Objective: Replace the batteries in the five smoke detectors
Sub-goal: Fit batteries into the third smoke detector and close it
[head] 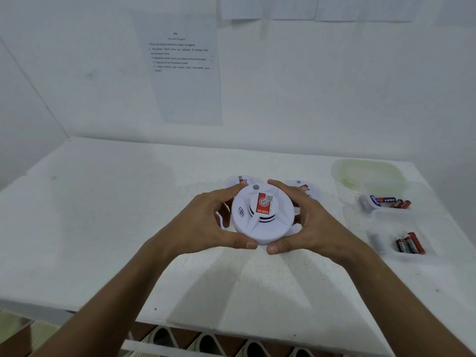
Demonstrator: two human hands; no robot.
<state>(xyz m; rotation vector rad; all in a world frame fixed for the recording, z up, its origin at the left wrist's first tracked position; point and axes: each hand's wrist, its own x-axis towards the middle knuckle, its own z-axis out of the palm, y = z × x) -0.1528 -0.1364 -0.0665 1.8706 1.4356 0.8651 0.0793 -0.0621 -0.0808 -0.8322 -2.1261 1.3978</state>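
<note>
Gripping the smoke detector (262, 215) by its rim between them, left hand (206, 222) and right hand (309, 222) curl around it above the tabletop (103, 228). Counter-twisting face against base probably opens it; batteries (410, 244) wait further right.

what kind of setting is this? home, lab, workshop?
Probably a staged task station, not a home: a bare white table against a white wall, a printed instruction sheet taped up, and clear trays of batteries set out on the right. Both hands hold one smoke detector.
</note>
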